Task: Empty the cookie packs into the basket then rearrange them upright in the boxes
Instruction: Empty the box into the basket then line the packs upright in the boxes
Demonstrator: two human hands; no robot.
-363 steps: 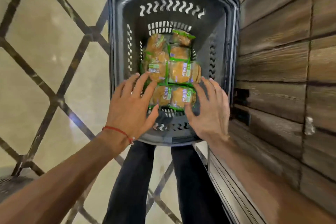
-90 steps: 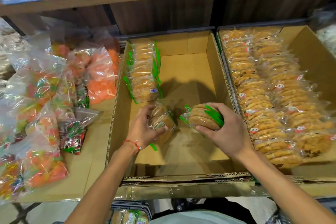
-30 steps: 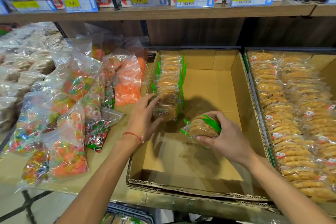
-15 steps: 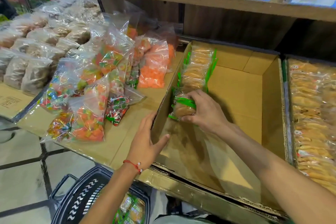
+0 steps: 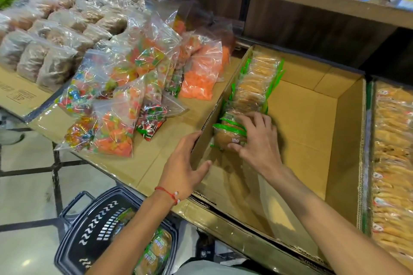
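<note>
The cookie pack (image 5: 228, 139) looks light. Its clear film is probably thin and slippery, and the cookies inside are likely brittle, so it needs a gentle squeeze. The best hold is across the middle, on the broad faces. The green sealed ends would only crumple and let it swing.

The right hand (image 5: 257, 140) grips it that way, with the fingers curled over the top and the thumb on the near face. The pack stands on edge at the near end of the row of packs (image 5: 254, 87), which runs upright along the left wall of the open cardboard box (image 5: 312, 123). It touches the pack behind it.

The left hand (image 5: 185, 167) clasps that same wall just beside the pack, with the thumb inside and the fingers outside, and seems to steady the cardboard. Most of the box floor to the right of the row is bare.

The basket (image 5: 89, 225) sits on the floor below the table edge, under the left forearm. The spare packs (image 5: 156, 250) lie in it, well away from both hands. Reaching them will probably mean a bend down.
</note>
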